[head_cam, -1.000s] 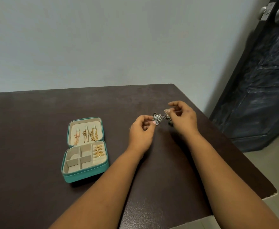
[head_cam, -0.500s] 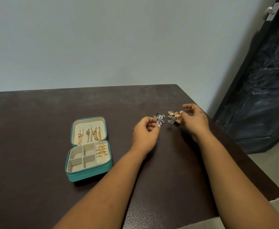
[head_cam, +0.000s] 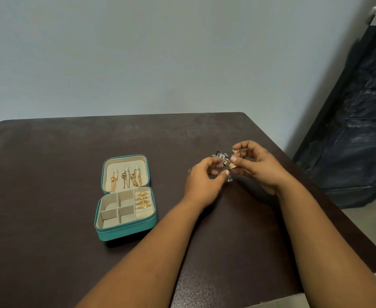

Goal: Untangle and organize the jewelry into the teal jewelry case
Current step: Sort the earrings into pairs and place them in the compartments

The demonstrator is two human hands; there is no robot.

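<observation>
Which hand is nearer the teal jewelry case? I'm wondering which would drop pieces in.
Left. The left hand is just right of the teal jewelry case; the right hand lies farther right, beyond it.

One teal case [head_cam: 124, 232]; three gold chains [head_cam: 125, 177] in lid; three gold rings [head_cam: 143, 198]; two hands, left [head_cam: 201, 183], right [head_cam: 261, 167].

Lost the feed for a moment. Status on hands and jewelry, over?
Both hands up, left hand and right hand pinching the jewelry cluster. Teal jewelry case open, rings and chains inside. Nothing in the way.
</observation>
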